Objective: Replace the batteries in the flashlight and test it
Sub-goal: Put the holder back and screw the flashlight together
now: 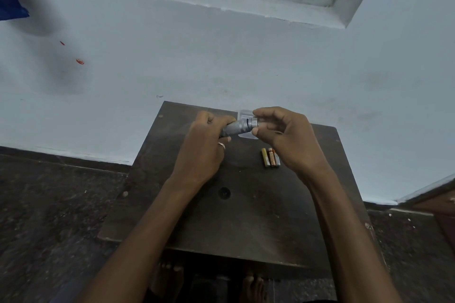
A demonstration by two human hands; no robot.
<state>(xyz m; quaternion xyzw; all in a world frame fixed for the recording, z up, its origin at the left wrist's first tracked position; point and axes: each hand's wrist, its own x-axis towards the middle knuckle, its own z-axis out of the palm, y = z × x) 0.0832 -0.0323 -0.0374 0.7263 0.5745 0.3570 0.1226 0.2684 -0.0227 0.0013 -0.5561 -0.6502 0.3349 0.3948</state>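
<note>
2 bare forearms point(147, 229) are spanning the dark brown wooden bench point(221, 241), with the hands meeting above its far half. The left hand point(202, 145) is wrapping its fingers round the knurled barrel of the short silver metal flashlight point(237, 128), which is hanging tilted above the bench. The right hand point(283, 138) is pinching its smooth end section between thumb and fingertips. 3 small cylindrical batteries point(270, 157) are lying side by side on the bench beside the right hand. The flashlight is looking rigid, light and compact. Its knurling is offering a sure hold, while the smooth end is probably proving slippier under a twist.
</note>
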